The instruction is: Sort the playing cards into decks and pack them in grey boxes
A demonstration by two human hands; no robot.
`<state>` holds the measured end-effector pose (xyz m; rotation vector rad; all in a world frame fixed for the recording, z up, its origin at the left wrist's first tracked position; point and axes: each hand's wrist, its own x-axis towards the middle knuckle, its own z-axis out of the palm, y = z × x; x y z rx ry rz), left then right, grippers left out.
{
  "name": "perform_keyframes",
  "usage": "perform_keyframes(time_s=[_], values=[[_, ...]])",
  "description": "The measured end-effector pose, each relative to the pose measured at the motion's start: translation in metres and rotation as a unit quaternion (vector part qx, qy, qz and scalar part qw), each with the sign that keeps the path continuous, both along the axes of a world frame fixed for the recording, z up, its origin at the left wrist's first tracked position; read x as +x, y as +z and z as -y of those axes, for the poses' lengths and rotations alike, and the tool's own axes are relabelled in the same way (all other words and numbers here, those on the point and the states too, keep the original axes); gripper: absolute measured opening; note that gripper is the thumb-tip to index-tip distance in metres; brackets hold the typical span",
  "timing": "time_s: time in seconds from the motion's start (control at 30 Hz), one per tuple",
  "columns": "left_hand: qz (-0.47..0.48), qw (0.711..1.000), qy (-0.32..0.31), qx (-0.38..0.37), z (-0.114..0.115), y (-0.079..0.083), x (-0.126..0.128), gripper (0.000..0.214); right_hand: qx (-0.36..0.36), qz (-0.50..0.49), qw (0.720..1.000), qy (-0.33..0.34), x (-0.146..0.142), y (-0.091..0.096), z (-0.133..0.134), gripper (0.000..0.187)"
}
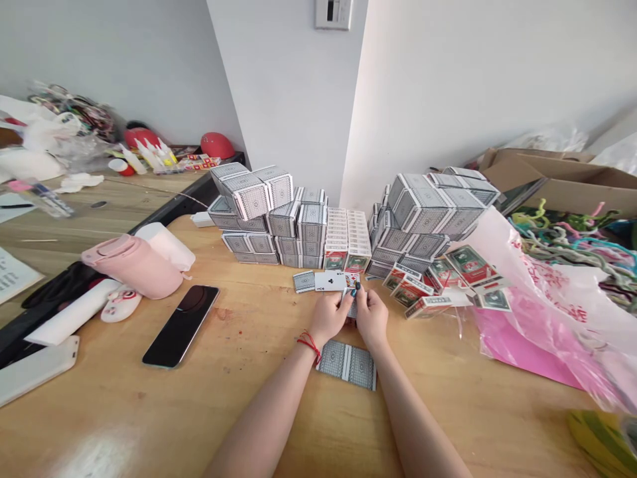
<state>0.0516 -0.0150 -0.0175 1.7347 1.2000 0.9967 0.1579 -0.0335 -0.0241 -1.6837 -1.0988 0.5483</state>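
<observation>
My left hand (330,317) and my right hand (371,314) meet over the middle of the table, fingers closed on playing cards (352,307) held between them. Just beyond my fingertips lie a face-up club card (330,281) and, partly covered, a card with a coloured picture. To their left is a face-down card (304,281). Under my wrists, two grey patterned card backs (347,364) rest side by side on the table. How many cards are in my hands cannot be made out.
Stacked blocks of cards (301,229) stand behind on the left, more (423,212) on the right, with card boxes (348,239) between. Loose red-green boxes (413,290) lie right. A phone (182,326), pink bag (134,265), plastic bag (527,299) and tape roll (600,438) surround the work area.
</observation>
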Motion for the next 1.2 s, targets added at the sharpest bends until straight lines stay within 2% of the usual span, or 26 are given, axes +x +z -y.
perform_keyframes(time_s=[0.13,0.3,0.43,0.57,0.67,0.87,1.07,1.2], values=[[0.025,0.999,0.043,-0.002,-0.002,-0.003,0.001,0.036,0.018,0.068,0.997,0.013,-0.008,0.002,0.004,0.042],[0.051,0.997,0.053,-0.031,-0.005,-0.006,0.001,0.036,0.013,0.034,0.999,0.030,-0.014,0.002,0.003,0.042],[0.108,0.992,0.045,-0.046,-0.004,-0.004,0.002,0.035,-0.003,-0.070,0.995,0.067,-0.015,0.005,0.002,0.040],[0.193,0.967,0.026,-0.167,-0.001,0.002,0.004,0.036,-0.029,-0.224,0.964,0.137,-0.019,0.011,0.005,0.038],[0.252,0.939,0.011,-0.235,0.002,0.005,0.007,0.037,-0.013,-0.258,0.953,0.160,-0.021,0.014,0.006,0.038],[0.319,0.918,0.041,-0.230,0.001,0.002,0.012,0.036,-0.002,-0.240,0.961,0.140,-0.016,0.010,0.001,0.037],[0.354,0.900,0.060,-0.248,0.000,0.002,0.010,0.037,0.003,-0.264,0.950,0.165,-0.017,0.014,0.002,0.038],[0.352,0.897,0.035,-0.266,0.000,0.004,0.009,0.037,-0.009,-0.293,0.939,0.180,-0.017,0.017,0.003,0.040]])
